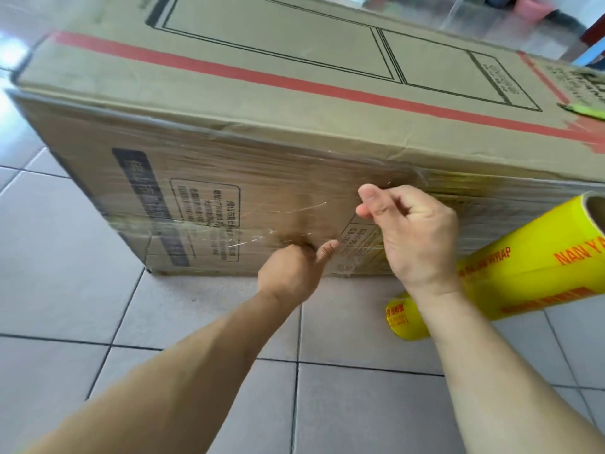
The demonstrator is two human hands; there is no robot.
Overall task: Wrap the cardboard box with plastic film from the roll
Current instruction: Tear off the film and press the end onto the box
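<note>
A large brown cardboard box [262,93] with red tape stripes lies on the tiled floor. Clear plastic film [212,204] clings over its near side, wrinkled and glinting. My left hand [294,270] presses low against that side with its fingers bent into the film. My right hand [412,231] is higher, thumb and forefinger pinched on a film edge. A yellow roll of film [523,270] with red lettering leans against the box at the right, behind my right wrist.
Grey floor tiles [65,290] with dark grout spread in front of the box. A green strip [586,111] lies on the box top at the far right. Blurred furniture and coloured objects [530,8] stand beyond the box.
</note>
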